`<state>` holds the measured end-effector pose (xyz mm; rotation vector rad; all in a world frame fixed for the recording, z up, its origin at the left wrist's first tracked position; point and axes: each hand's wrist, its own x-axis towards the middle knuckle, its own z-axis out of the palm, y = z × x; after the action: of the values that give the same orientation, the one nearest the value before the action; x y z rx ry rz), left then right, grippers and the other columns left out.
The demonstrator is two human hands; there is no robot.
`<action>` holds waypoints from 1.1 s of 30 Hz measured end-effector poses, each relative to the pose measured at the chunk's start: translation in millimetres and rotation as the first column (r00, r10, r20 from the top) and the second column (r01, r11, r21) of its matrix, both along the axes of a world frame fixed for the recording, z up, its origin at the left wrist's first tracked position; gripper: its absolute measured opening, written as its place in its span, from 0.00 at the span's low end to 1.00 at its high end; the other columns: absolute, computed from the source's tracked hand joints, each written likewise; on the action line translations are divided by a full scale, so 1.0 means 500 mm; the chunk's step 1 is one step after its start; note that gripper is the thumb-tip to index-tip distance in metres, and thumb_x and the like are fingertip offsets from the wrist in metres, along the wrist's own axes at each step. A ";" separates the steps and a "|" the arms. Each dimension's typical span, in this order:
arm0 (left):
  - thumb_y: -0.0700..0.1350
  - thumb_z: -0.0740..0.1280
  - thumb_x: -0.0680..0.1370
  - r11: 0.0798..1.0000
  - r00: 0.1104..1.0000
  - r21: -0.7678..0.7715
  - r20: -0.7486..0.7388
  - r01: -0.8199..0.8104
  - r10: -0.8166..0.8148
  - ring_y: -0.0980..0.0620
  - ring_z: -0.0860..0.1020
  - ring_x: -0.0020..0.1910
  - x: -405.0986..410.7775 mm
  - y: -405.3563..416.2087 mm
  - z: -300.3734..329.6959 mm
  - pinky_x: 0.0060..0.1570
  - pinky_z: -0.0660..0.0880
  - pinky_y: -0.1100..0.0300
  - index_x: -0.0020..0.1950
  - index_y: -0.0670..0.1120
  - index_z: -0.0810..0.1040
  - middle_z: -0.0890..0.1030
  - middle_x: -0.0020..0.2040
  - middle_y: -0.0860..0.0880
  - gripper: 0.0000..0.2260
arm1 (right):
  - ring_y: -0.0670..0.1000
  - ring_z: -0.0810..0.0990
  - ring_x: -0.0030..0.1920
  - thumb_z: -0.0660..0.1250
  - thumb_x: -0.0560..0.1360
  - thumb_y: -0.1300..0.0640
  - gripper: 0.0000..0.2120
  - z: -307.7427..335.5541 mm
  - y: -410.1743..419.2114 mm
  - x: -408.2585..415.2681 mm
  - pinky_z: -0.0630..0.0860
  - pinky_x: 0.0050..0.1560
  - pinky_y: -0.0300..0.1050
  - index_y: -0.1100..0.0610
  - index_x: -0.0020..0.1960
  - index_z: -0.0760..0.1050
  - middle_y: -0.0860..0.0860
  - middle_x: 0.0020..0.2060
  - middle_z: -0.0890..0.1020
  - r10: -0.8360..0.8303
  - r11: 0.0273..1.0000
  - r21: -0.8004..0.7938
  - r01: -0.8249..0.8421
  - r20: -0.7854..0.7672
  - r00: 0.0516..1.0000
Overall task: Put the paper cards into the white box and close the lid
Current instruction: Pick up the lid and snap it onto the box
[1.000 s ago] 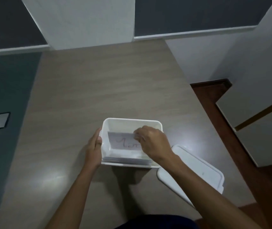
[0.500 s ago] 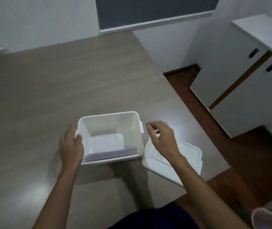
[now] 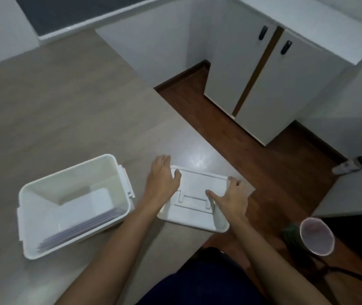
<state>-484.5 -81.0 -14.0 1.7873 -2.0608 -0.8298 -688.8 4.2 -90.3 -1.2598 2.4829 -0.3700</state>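
Note:
The white box [image 3: 43, 245] stands open on the table at the lower left. A stack of paper cards [image 3: 83, 221] leans inside it against the near wall. Its white lid [image 3: 200, 190] lies flat to the right, at the table's right edge, handle side up. My left hand [image 3: 161, 179] grips the lid's left end, thumb on top. At the lid's right end, my right hand [image 3: 230, 199] holds it, thumb resting by the handle.
The wooden table [image 3: 65, 111] stretches far and left. Its right edge runs just past the lid, with dark floor [image 3: 230, 133] below. A white cabinet [image 3: 274, 80] stands at the right. A pale cup [image 3: 317, 236] sits low at the right.
My right hand released the cards into the box. Both hands left the box and went right to the lid, taking hold of its two ends. The view swung right.

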 end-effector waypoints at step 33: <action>0.52 0.66 0.74 0.719 0.724 -0.178 0.044 -0.672 0.688 0.35 0.78 0.54 0.398 0.020 0.217 0.51 0.74 0.48 0.61 0.40 0.71 0.81 0.55 0.38 0.21 | 0.53 0.79 0.49 0.68 0.62 0.28 0.35 0.197 -0.187 0.365 0.77 0.47 0.49 0.53 0.57 0.69 0.51 0.53 0.78 0.183 0.978 -0.179 -0.109 0.474 0.861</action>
<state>-285.6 -70.8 94.6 2.2933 -1.2625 -0.3452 -506.1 -89.0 8.2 -1.2163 1.9464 -0.7432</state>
